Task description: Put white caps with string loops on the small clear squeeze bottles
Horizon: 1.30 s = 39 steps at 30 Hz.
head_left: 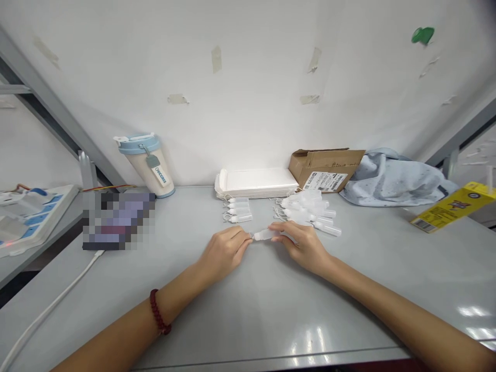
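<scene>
A small translucent plastic bottle (264, 235) lies sideways between my two hands, just above the table. My right hand (304, 245) pinches its body end between thumb and fingers. The fingertips of my left hand (227, 248) close on its narrow tip, where a clear piece shows; whether a string is in them I cannot tell. Behind my left hand, several similar bottles (240, 211) with string loops lie in a neat column. Beyond my right hand, a looser pile of such bottles (306, 206) lies with the strings toward the left.
A stack of white trays (259, 181) and an opened cardboard box (325, 165) stand against the wall, beside a bunched light-blue cloth (395, 181). A yellow drink carton (453, 206) is at right. At left are a tumbler (149, 165), a blurred phone-like screen (120, 222) and a white cable (54, 305).
</scene>
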Available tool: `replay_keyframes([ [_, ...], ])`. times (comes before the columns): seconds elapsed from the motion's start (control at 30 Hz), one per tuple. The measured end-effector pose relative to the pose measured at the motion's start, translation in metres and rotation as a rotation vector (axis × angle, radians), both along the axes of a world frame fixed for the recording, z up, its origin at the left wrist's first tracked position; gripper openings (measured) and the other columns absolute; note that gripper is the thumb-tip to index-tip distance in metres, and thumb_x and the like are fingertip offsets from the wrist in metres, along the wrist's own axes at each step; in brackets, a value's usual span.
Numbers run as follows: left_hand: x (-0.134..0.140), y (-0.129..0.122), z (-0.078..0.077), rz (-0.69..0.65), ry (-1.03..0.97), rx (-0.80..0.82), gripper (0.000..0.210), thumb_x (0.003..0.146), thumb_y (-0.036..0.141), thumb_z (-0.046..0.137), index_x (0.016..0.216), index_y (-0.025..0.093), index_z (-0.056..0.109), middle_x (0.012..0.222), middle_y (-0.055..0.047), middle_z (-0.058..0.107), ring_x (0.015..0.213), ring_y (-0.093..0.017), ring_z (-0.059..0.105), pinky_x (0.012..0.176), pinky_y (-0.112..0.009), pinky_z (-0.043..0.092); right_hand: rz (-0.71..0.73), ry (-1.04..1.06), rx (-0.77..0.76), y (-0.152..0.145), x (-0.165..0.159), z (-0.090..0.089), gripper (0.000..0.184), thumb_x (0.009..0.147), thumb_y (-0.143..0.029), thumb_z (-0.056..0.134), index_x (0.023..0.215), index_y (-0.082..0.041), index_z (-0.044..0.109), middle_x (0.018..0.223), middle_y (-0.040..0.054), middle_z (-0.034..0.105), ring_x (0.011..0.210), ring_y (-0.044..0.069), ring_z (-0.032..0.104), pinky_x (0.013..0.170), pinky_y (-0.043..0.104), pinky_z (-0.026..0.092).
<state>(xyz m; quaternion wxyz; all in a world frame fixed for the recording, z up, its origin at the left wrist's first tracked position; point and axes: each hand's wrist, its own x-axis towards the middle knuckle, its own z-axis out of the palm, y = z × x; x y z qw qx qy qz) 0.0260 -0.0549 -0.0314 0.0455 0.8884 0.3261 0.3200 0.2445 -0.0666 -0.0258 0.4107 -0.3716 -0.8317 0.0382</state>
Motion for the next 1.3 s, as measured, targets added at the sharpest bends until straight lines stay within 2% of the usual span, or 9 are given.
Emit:
replay_keyframes([
  [0.27,-0.002,0.002,-0.003,-0.001,0.009,0.021,0.017,0.087,0.013,0.045,0.081,0.014,0.061,0.072,-0.004,0.062,0.066,-0.014,0.057,0.061,-0.025,0.046,0.038,-0.010,-0.012,0.000,0.000,-0.002,0.013,0.087,-0.018,0.050,0.097,-0.017,0.059,0.082,0.0071,0.069,0.071,0.017,0.065,0.062,0.029,0.054],
  [0.47,-0.006,0.010,0.009,0.061,-0.023,0.029,0.014,0.087,0.016,0.048,0.081,0.015,0.061,0.074,-0.003,0.063,0.068,-0.013,0.057,0.063,-0.024,0.044,0.017,-0.176,0.046,0.003,0.001,0.001,0.018,0.089,-0.024,0.048,0.104,-0.016,0.054,0.089,0.0094,0.067,0.081,0.020,0.062,0.071,0.034,0.052],
  [0.57,-0.013,0.013,0.015,0.114,-0.030,0.012,0.014,0.087,0.018,0.048,0.082,0.016,0.061,0.076,-0.003,0.063,0.069,-0.014,0.056,0.063,-0.024,0.042,-0.075,-0.239,0.102,0.009,0.006,0.004,0.018,0.089,-0.021,0.048,0.106,-0.016,0.053,0.098,0.0116,0.065,0.090,0.023,0.060,0.076,0.038,0.048],
  [0.67,-0.019,0.017,0.019,0.185,-0.070,-0.040,0.016,0.088,0.021,0.046,0.082,0.017,0.061,0.073,-0.002,0.061,0.064,-0.012,0.052,0.059,-0.023,0.038,-0.199,-0.277,0.095,0.017,0.015,0.006,0.017,0.088,-0.018,0.047,0.104,-0.017,0.054,0.103,0.0116,0.063,0.095,0.025,0.058,0.077,0.039,0.045],
  [0.8,-0.020,0.019,0.024,0.246,-0.112,-0.134,0.022,0.089,0.025,0.041,0.080,0.017,0.059,0.068,0.000,0.058,0.057,-0.011,0.046,0.055,-0.023,0.035,-0.305,-0.313,0.020,0.025,0.026,0.009,0.014,0.086,-0.016,0.049,0.097,-0.017,0.057,0.101,0.0101,0.064,0.094,0.024,0.058,0.077,0.038,0.043],
  [1.0,-0.023,0.025,0.027,0.210,0.007,-0.374,0.029,0.085,0.031,0.042,0.069,0.017,0.060,0.066,0.000,0.060,0.059,-0.013,0.049,0.055,-0.023,0.035,-0.438,-0.406,-0.152,0.027,0.029,0.014,0.011,0.083,-0.017,0.053,0.092,-0.016,0.059,0.094,0.0092,0.064,0.090,0.025,0.056,0.075,0.036,0.043],
  [1.17,-0.029,0.031,0.030,0.325,0.132,-0.511,0.032,0.081,0.037,0.043,0.065,0.018,0.061,0.057,0.001,0.056,0.055,-0.015,0.047,0.053,-0.025,0.031,-0.554,-0.506,-0.239,0.025,0.028,0.017,0.016,0.083,-0.023,0.055,0.095,-0.014,0.058,0.096,0.0130,0.060,0.093,0.028,0.055,0.073,0.036,0.043],
  [1.3,-0.030,0.032,0.031,0.373,0.146,-0.557,0.033,0.080,0.042,0.043,0.064,0.018,0.059,0.057,0.001,0.053,0.055,-0.015,0.046,0.052,-0.024,0.030,-0.632,-0.512,-0.302,0.023,0.026,0.020,0.018,0.084,-0.026,0.053,0.096,-0.012,0.057,0.096,0.0145,0.059,0.096,0.030,0.054,0.073,0.037,0.043],
])
